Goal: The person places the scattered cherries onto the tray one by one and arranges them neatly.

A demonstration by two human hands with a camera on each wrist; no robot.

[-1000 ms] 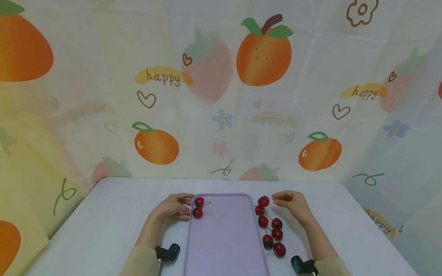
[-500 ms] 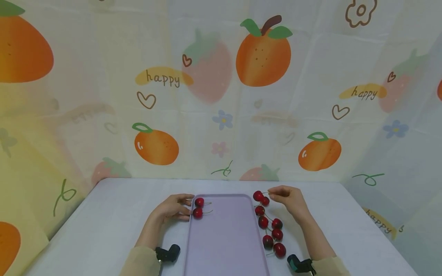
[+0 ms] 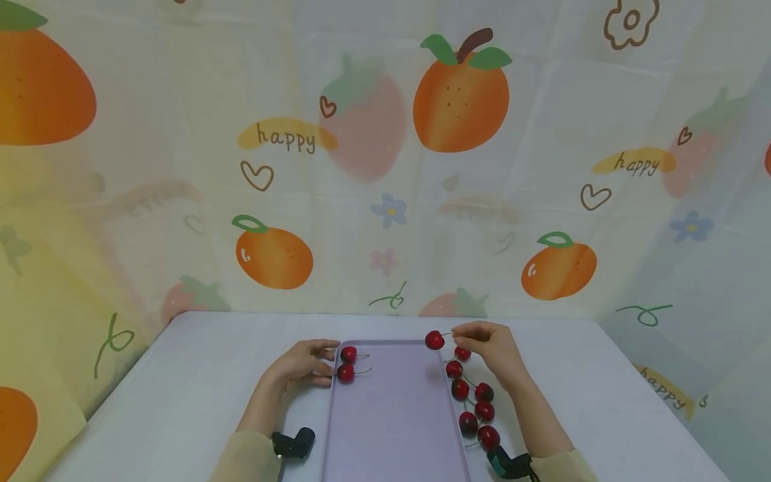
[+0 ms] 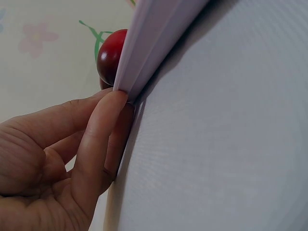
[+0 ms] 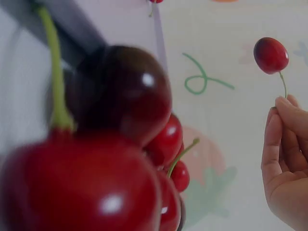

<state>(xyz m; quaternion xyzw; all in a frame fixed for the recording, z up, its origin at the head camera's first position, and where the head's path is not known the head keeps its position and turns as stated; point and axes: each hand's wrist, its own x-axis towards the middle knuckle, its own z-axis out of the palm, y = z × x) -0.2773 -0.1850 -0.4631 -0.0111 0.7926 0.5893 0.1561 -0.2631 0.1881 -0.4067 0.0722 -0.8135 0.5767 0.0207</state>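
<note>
My right hand (image 3: pixel 489 345) pinches the thin stem of a red cherry (image 3: pixel 434 340) between thumb and fingertips. The fruit hangs over the far right corner of the lilac tray (image 3: pixel 391 428); in the right wrist view this cherry (image 5: pixel 271 55) is lifted, stem toward the hand. At the tray's far left side, my left hand (image 3: pixel 304 361) rests its fingertips against the rim. The left wrist view has thumb and fingers (image 4: pixel 94 139) right at that edge, with a dark red cherry (image 4: pixel 113 55) behind it. Two cherries (image 3: pixel 346 373) lie inside along the left wall, stems pointing right.
Several cherries (image 3: pixel 484 411) lie in a loose cluster on the white table (image 3: pixel 602 402), along the tray's right side, below my right forearm. A fruit-print cloth (image 3: pixel 391 154) hangs behind the table. Black wrist-worn devices (image 3: pixel 294 443) sit at both cuffs.
My right hand has moved left, carrying the cherry by its stem from above the cluster to over the tray's far right corner. My left hand stays at the rim.
</note>
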